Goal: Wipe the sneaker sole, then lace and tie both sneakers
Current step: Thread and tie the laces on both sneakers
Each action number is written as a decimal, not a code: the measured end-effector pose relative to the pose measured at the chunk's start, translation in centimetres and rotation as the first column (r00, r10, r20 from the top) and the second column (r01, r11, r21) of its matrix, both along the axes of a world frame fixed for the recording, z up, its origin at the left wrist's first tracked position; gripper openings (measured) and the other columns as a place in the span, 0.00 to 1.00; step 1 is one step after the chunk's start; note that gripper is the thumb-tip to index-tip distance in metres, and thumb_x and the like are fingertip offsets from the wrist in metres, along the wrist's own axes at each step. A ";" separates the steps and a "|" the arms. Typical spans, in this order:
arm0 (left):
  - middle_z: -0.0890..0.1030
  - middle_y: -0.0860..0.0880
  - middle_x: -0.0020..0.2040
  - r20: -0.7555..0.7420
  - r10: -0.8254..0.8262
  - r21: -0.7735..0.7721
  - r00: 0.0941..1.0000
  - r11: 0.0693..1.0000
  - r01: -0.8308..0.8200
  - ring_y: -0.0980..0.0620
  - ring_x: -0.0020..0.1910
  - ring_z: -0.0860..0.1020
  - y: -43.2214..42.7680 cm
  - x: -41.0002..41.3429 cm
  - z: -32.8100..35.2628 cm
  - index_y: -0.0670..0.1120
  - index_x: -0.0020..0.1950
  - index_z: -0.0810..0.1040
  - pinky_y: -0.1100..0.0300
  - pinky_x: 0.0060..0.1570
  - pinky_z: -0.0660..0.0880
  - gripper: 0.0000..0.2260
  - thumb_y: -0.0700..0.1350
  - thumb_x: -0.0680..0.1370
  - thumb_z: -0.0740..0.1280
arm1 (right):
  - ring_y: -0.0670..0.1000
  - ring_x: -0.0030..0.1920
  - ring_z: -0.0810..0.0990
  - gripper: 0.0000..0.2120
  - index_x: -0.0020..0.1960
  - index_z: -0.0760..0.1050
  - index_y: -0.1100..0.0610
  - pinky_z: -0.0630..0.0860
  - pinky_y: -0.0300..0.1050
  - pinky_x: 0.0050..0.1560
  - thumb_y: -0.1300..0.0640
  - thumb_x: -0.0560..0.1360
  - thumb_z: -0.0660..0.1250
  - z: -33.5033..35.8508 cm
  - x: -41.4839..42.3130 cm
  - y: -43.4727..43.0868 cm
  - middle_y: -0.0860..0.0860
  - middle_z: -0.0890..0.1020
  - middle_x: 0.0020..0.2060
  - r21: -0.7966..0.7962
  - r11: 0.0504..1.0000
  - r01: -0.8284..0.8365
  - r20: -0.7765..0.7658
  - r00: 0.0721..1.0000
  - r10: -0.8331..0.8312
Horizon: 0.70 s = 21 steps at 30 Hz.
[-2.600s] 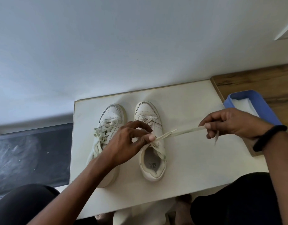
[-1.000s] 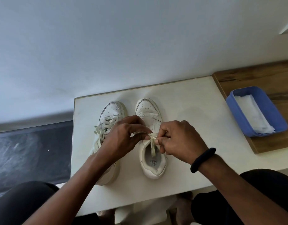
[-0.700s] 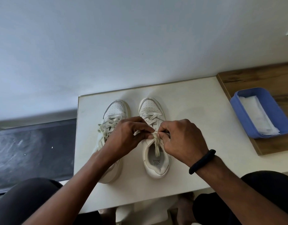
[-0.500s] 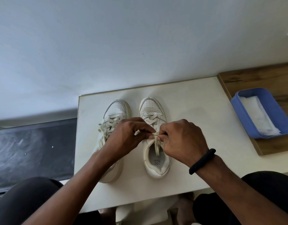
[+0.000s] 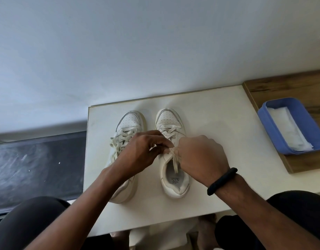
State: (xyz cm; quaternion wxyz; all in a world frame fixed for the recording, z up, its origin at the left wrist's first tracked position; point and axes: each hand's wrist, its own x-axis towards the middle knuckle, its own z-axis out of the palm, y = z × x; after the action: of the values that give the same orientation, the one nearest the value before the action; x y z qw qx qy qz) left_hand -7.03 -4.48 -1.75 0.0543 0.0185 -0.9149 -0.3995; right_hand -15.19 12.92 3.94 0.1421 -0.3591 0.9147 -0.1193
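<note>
Both my hands meet over the tongue of the right-hand sneaker (image 5: 175,191), which stands on the white bench (image 5: 218,123) with its toe pointing away from me. My left hand (image 5: 139,156) has thumb and forefinger curled in, pinching the lace (image 5: 175,164) at the top of the tongue. My right hand (image 5: 200,159), fingers curled, pinches the same lace just beside it, so the fingertips of the two hands almost touch. A loose end of the lace hangs from the pinch into the shoe's opening. The left-hand sneaker (image 5: 130,121) stands just beside and parallel, its laces bunched loosely, its heel half hidden under my left forearm. A black band (image 5: 222,181) circles my right wrist. Well apart to my right, a blue tray (image 5: 272,136) holding folded white wipes (image 5: 289,130) sits on a wooden board (image 5: 291,83)
</note>
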 end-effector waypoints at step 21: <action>0.86 0.56 0.46 0.071 0.010 0.037 0.997 0.999 -0.013 0.59 0.47 0.83 0.0 0.1 0.7 0.50 0.53 0.87 0.63 0.48 0.78 0.04 0.43 0.79 0.75 | 0.55 0.42 0.82 0.10 0.46 0.75 0.53 0.71 0.43 0.38 0.47 0.79 0.63 -1.2 1.0 -0.9 0.52 0.81 0.40 -0.028 0.993 0.112 0.029 0.993 -0.112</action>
State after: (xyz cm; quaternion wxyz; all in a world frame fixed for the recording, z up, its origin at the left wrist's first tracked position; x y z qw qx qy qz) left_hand -6.88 -4.52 -1.06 0.0241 0.0389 -0.9085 -0.4154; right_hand -14.15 12.04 2.75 0.1425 -0.3076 0.9295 -0.1455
